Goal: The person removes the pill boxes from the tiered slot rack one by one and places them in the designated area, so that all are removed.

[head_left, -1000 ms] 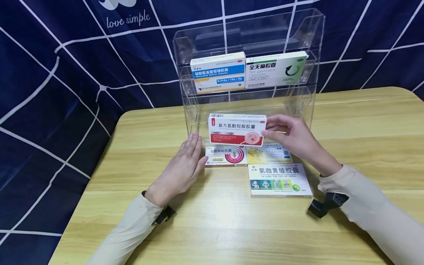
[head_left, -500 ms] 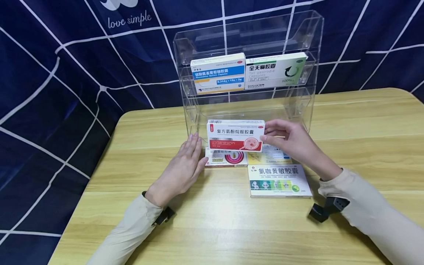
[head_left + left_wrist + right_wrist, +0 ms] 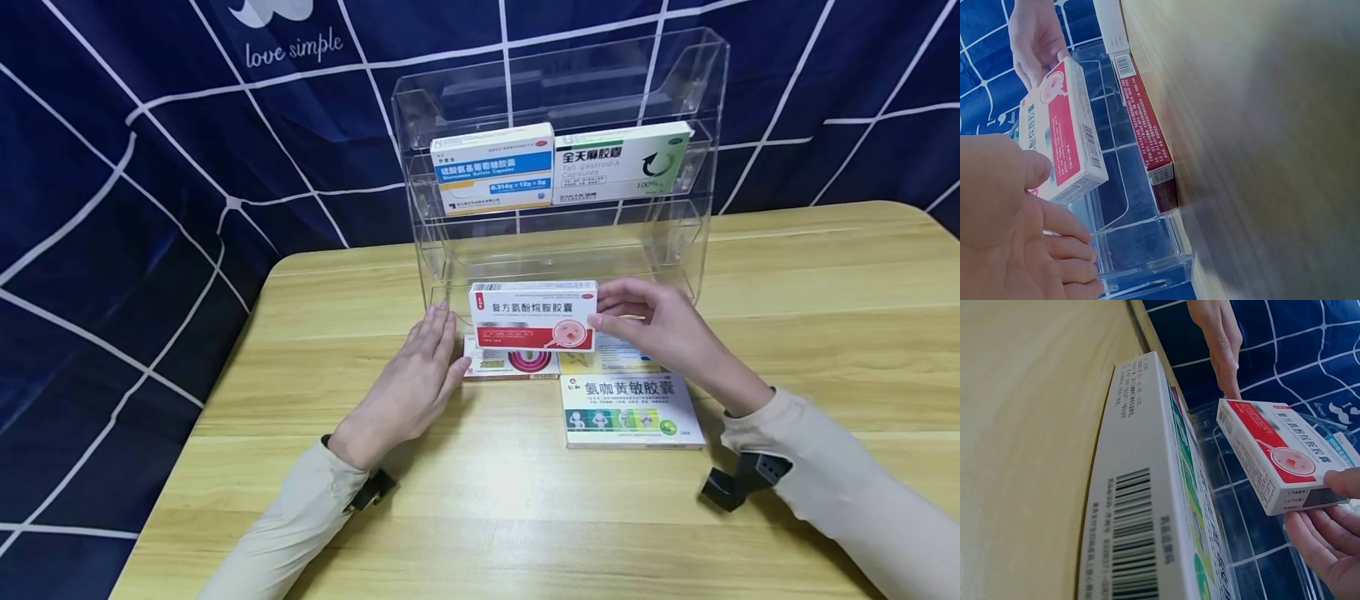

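Note:
My right hand pinches the right end of a white-and-red medicine box, held upright at the front of the clear rack's lower part. In the right wrist view, thumb and fingers grip one end of that box. My left hand lies with straight fingers by the rack's lower left side, holding nothing; in the left wrist view it is beside the box. Behind and below the held box are a box with pink rings and a yellow-white box, both partly hidden.
The clear tiered rack stands on the wooden table. A blue-white box and a green-white box sit in its upper tier. A white-green box lies in front of the right hand. A dark checked cloth hangs behind.
My right hand has lowered the white-and-red box, bringing it further over the pink-ringed box. The left hand has stayed in nearly the same place.

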`<state>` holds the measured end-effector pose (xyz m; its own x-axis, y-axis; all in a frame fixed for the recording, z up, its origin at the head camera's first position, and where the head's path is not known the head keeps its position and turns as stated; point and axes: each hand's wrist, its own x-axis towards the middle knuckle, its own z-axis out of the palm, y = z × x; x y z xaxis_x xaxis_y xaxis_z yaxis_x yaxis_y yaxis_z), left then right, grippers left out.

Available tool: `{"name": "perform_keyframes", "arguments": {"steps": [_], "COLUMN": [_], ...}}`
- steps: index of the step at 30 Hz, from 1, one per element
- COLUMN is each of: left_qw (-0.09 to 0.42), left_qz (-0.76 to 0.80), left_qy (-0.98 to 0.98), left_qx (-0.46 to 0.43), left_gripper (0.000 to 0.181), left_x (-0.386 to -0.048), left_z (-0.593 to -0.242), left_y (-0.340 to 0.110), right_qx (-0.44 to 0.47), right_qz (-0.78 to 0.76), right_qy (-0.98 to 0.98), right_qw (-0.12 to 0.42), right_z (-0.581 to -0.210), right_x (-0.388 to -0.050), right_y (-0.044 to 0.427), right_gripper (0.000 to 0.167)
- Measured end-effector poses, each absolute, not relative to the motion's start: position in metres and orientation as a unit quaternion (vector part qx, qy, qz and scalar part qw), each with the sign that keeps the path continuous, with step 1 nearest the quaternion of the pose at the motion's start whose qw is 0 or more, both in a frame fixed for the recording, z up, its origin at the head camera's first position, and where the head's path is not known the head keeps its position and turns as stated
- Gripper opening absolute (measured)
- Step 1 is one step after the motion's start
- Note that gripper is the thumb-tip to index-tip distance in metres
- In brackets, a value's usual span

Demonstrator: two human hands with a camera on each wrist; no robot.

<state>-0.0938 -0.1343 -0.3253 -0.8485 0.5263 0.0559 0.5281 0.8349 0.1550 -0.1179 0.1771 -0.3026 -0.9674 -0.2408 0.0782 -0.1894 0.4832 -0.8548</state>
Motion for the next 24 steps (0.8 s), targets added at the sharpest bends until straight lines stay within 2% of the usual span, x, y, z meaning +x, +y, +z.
{"name": "perform_keyframes", "arguments": {"steps": [24], "left_qw": [-0.008], "left_qz": [-0.083], "left_qy": [-0.958], "left_qx": [-0.274], "left_gripper": [0.061], "left_x": [-0.095], "left_z": [-0.322], "left_y": [-0.136], "right_qx": [-0.144], "right_qz": [-0.488], "right_qy": [0.86], "right_qw": [0.05], "right_z": [-0.301], "right_x": [-0.106], "right_y": [0.173], "right_gripper": [0.037]}}
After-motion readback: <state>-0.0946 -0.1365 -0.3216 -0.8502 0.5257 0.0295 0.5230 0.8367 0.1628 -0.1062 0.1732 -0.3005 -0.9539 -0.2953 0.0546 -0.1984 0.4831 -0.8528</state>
